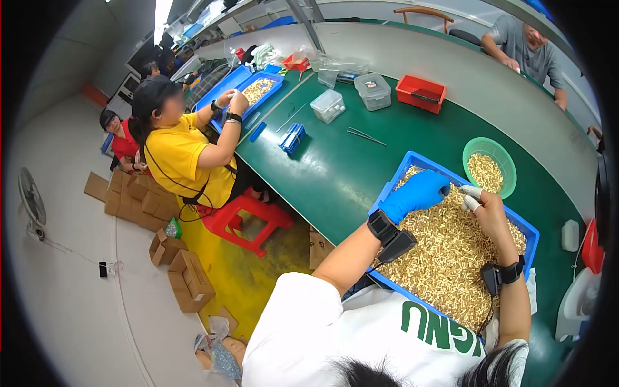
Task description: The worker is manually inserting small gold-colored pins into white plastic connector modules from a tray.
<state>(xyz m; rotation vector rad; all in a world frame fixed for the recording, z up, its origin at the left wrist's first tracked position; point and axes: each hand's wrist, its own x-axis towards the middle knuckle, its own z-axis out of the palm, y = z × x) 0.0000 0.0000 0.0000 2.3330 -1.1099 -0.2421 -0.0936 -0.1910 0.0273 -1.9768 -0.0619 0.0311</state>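
My left hand (419,195), in a blue glove, is held over a blue tray (412,158) heaped with small brass-coloured metal pieces (438,258). Its fingers are curled together, and whatever they may hold is too small to make out. Close beside it is my right hand (487,209), with white finger cots on its fingertips. The fingers of that hand bend toward the gloved one in a pinch, and any piece between them cannot be told. Just beyond the tray stands a green round basket (511,169) with more of the same pieces.
Tweezers (366,136), a blue bundle (292,138), clear plastic boxes (328,106) and a red bin (420,94) lie on the green table. At left, a co-worker in yellow (187,151) handles pieces over another blue tray (274,80). A partition (490,97) runs along the far edge.
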